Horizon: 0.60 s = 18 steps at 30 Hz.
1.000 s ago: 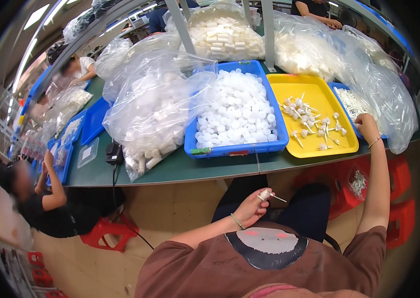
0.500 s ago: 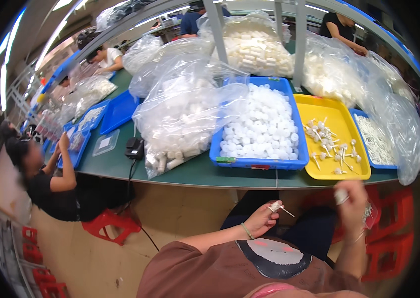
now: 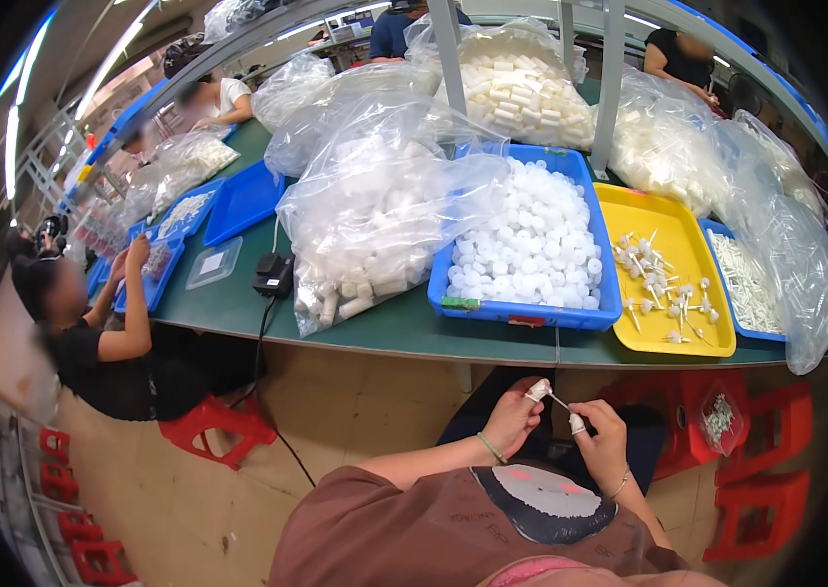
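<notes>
My left hand [image 3: 510,421] is closed in a pinch above my lap, on a small white part with a thin stem [image 3: 559,402]. My right hand [image 3: 602,435] meets it from the right, its fingers pinched at the stem's other end. White wrapping shows on fingertips of both hands; fingers hide most of the part. On the table ahead, a blue bin [image 3: 441,293] holds many round translucent white caps [image 3: 529,240]. Beside it, a yellow tray [image 3: 654,338] carries several white stemmed pieces [image 3: 664,284]. Farther right, small white rods [image 3: 745,284] fill another blue tray.
Clear plastic bags of white cylinders [image 3: 375,230] crowd the green table [image 3: 385,344]. A black power adapter [image 3: 274,275] trails a cable off the edge. Red stools [image 3: 761,509] stand at right, one bearing a clear container [image 3: 724,421]. A co-worker [image 3: 106,342] sits at left.
My right hand has come down and left from near the yellow tray's front edge to meet my left hand at the stem. The container on the stool now shows fully. The view has shifted slightly.
</notes>
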Tool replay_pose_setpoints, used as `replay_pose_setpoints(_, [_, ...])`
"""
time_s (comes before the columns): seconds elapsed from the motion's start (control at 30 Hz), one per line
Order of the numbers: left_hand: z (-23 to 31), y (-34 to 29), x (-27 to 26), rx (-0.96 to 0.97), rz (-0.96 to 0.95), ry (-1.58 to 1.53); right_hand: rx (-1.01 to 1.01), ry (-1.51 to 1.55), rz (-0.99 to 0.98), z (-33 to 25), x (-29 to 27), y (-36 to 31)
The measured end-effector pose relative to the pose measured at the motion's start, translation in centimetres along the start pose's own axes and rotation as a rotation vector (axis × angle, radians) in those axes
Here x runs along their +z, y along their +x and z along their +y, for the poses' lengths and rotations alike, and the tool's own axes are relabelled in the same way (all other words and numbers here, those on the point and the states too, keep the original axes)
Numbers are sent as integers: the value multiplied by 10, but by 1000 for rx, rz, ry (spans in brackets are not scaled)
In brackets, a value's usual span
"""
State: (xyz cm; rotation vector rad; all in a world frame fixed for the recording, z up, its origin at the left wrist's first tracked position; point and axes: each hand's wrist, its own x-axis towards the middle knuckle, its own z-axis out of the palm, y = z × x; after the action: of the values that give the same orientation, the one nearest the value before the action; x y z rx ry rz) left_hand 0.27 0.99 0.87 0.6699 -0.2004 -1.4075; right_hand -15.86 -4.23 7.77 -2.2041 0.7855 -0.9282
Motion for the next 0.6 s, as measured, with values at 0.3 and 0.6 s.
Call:
replay_pose_setpoints(0.3, [1,-1,3,-37,47,6,55,33,4,2,2,-3])
replay_pose_setpoints(0.6, [-3,2,-1,-113,40,67,-61,-114,-11,7,4,-8])
